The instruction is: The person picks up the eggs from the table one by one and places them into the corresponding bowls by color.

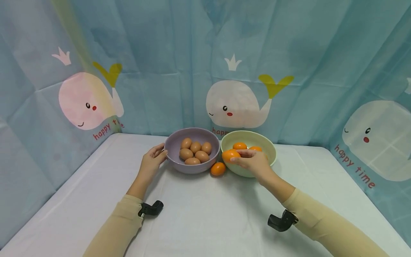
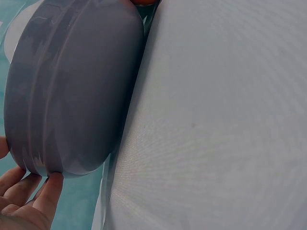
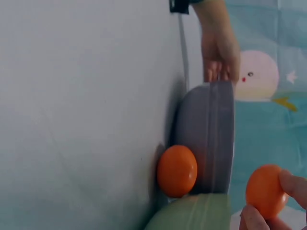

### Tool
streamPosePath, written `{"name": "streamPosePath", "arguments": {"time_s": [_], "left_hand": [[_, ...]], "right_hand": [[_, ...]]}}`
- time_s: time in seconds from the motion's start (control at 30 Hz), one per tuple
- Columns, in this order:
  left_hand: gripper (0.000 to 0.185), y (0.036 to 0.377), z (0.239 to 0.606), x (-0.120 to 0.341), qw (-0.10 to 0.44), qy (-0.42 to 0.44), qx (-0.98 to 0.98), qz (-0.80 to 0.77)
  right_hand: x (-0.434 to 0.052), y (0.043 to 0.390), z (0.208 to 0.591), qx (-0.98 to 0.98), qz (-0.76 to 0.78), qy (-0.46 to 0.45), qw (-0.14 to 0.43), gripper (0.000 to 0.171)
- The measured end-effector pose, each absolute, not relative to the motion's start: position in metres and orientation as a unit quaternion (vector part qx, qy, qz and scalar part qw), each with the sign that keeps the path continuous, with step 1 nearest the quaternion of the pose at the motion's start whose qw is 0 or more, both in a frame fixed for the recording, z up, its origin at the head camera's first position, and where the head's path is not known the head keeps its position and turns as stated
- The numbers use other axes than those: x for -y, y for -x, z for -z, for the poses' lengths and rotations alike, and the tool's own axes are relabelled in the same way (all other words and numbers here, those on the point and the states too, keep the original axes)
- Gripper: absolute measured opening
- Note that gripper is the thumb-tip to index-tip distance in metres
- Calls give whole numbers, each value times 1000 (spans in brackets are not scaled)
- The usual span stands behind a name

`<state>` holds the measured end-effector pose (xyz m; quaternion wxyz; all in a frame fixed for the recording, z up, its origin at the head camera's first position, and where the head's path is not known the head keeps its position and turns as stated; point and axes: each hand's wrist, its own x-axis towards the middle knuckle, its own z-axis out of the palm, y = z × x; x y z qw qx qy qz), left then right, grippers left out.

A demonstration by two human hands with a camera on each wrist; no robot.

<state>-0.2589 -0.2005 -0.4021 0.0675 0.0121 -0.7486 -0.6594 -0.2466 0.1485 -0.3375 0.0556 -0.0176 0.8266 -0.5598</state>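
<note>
A purple bowl [image 1: 189,169] with several brown eggs [image 1: 195,147] in it stands at the middle of the table. At its left side my left hand [image 1: 153,159] holds the edge, fingertips against the outer wall. Beside it on the right is a pale green bowl [image 1: 272,145] with smooth orange fruits [image 1: 239,145] inside. My right hand [image 1: 255,164] pinches another orange fruit [image 1: 231,156] between thumb and fingers, above the green bowl's near left rim; the right wrist view shows this fruit [image 3: 266,190] too. One more orange fruit [image 1: 218,169] lies on the table in front, where the bowls meet.
A white cloth [image 1: 199,217] covers the table. Behind it hangs a blue curtain [image 1: 154,43] printed with whales. Black wrist mounts [image 1: 282,220] stick out from both sleeves.
</note>
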Motion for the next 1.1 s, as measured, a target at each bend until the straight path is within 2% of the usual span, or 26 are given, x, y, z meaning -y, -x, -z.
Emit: {"name": "streamPosePath", "arguments": {"time_s": [0.7,1.1], "left_hand": [[57,260,403,202,66,-1,747,662],[56,262,407,202,71,-2,748,660]], "right_hand": [[-143,298,342,-820,570,-26,49,48],[-146,321,356,-839,543,-20,20,48]]}}
